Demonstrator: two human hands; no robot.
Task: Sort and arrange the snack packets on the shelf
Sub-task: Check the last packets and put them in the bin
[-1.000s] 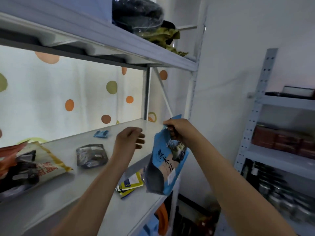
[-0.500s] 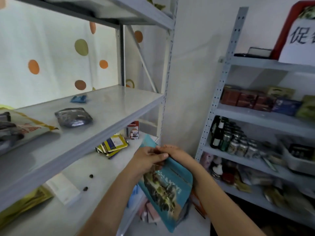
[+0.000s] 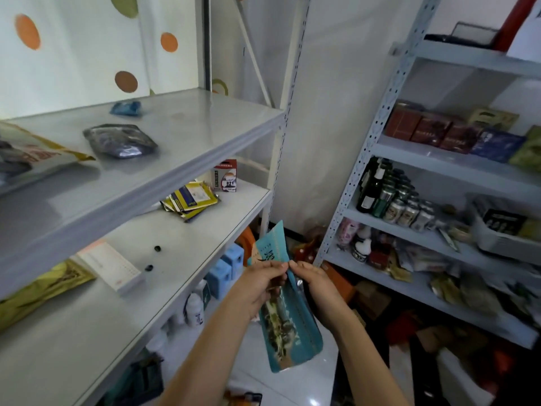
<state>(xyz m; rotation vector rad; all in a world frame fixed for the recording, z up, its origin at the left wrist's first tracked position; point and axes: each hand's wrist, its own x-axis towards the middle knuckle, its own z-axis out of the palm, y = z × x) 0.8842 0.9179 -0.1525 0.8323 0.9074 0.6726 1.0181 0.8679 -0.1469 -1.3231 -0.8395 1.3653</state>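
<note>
Both my hands hold the blue packet (image 3: 288, 317) below and right of the shelf (image 3: 187, 159): left hand (image 3: 260, 285) and right hand (image 3: 314, 284) pinch its upper part. Its long axis runs near upright, top leaning away from me. The shelf lies up-left, nearer my left hand.

Upper shelf (image 3: 205, 124) right half bare — grey pouch (image 3: 120, 141) and blue packet (image 3: 126, 108) sit left. Lower shelf (image 3: 87, 317): yellow sachets (image 3: 190, 200), small box (image 3: 227, 175) at back — front edge free.
</note>
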